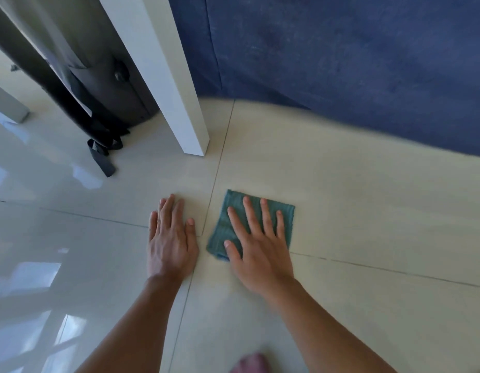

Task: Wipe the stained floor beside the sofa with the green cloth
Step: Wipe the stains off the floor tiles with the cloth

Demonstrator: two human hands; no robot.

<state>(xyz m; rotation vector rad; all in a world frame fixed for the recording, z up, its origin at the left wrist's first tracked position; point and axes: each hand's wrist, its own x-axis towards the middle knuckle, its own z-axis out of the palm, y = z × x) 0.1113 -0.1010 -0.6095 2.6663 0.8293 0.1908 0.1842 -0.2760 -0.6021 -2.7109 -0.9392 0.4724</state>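
Observation:
The green cloth (233,208), folded into a rough square, lies flat on the cream tiled floor (367,211) in front of the blue sofa (354,63). My right hand (256,243) presses down on the cloth with its fingers spread apart, covering most of it. To the left of the cloth, just across a tile joint, my left hand (171,238) rests palm down on the bare tile with nothing under it. No stain is plain to see on the floor around the cloth.
A white table leg (177,84) stands on the floor left of the sofa's corner. Behind it leans a dark grey bag (104,76) with a black strap (101,154) trailing on the tile. A toe (251,363) shows at the bottom edge.

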